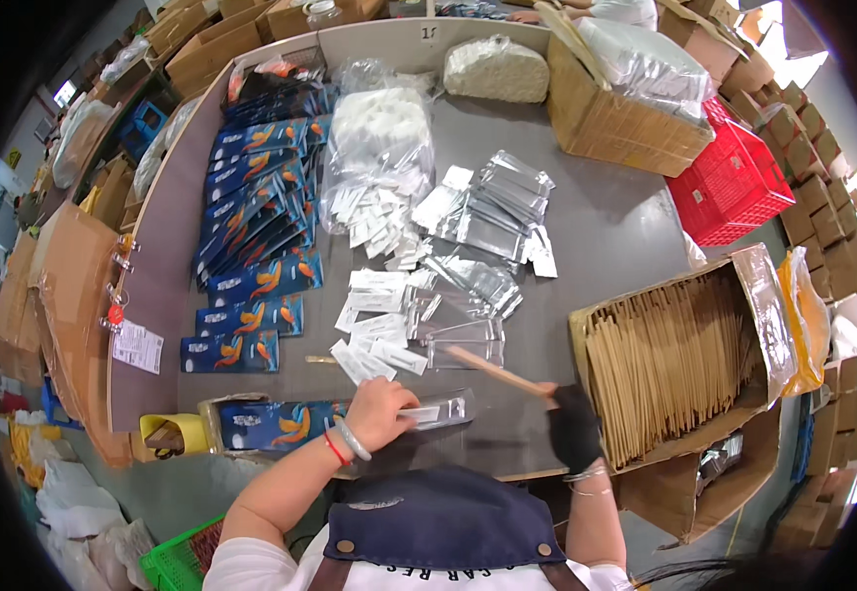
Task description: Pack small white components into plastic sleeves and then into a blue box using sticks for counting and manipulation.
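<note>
My left hand [377, 414], wearing a bracelet and a red cord at the wrist, is closed on the end of a clear plastic sleeve [446, 410] near the table's front edge; a white slip shows inside it. My right hand [574, 428], in a black glove, grips one end of a flat wooden stick [495, 371] that points up and to the left. Beyond my left hand lie white printed slips [379, 328]. Several clear sleeves [468, 350] are spread just past the stick. A carton of wooden sticks [674, 364] stands right beside my gloved hand.
Blue printed packets [256, 217] lie in stacks at the left, with more in a low box [281, 424]. A bag of small white packets [379, 138] sits farther back. At the far right stand a cardboard box [630, 123] and a red crate [733, 182]. Low walls [167, 217] border the table.
</note>
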`<state>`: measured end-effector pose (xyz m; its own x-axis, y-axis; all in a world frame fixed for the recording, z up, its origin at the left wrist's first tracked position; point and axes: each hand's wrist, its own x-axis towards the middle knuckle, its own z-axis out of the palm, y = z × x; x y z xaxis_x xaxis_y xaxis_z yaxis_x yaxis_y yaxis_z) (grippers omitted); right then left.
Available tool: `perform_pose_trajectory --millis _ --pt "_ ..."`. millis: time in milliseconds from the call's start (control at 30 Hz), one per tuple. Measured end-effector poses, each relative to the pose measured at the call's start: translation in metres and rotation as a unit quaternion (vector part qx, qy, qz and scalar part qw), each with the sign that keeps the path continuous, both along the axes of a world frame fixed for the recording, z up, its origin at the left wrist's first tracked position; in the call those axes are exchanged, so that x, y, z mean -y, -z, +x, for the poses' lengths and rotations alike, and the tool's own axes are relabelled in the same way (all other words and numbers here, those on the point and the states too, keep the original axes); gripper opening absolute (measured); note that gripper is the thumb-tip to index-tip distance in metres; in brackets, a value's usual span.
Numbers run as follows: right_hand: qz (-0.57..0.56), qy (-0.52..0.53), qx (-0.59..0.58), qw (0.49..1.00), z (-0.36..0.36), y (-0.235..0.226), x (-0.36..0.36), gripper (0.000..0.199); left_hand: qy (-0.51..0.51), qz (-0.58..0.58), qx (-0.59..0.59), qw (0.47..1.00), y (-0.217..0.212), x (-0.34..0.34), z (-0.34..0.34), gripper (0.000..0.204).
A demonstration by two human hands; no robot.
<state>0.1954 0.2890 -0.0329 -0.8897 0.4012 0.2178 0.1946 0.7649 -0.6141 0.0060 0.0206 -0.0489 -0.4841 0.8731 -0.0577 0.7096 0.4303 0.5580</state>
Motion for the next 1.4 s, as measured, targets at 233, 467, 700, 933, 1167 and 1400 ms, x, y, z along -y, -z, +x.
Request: perform_pose_trajectory --millis 233,467,700,933,1167,1400 --pt "0.059 -0.183 0.229 0.954 -0.031 0.030 0.030 0.031 -0.128 0.019 -0.087 0.988 -0.020 0.066 0.018 0.060" --pt "-0.017 -0.273 0.050 0.961 -0.068 0.051 0.064 0.029 -0.095 0.033 -0.079 0.992 -0.015 0.048 0.026 0.071" --pt "-0.189 -0.131 0.023 0.973 -0.074 0.065 0.095 0.016 -0.077 0.015 -0.084 0.993 -0.005 0.038 0.023 0.074" --pt "-0.149 -0.162 0.077 0.972 -0.086 0.022 0.100 0.046 -0.058 0.005 -0.073 0.996 -0.004 0.033 0.017 0.075" --pt "0.121 -0.239 0.084 0.960 -0.089 0.017 0.091 0.058 0.011 -0.050 -0.083 0.995 -0.011 0.031 0.010 0.059" --pt "0.152 -0.167 0.203 0.953 -0.057 0.014 0.053 0.060 -0.017 0.019 -0.036 0.999 -0.046 0.048 -0.012 0.047"
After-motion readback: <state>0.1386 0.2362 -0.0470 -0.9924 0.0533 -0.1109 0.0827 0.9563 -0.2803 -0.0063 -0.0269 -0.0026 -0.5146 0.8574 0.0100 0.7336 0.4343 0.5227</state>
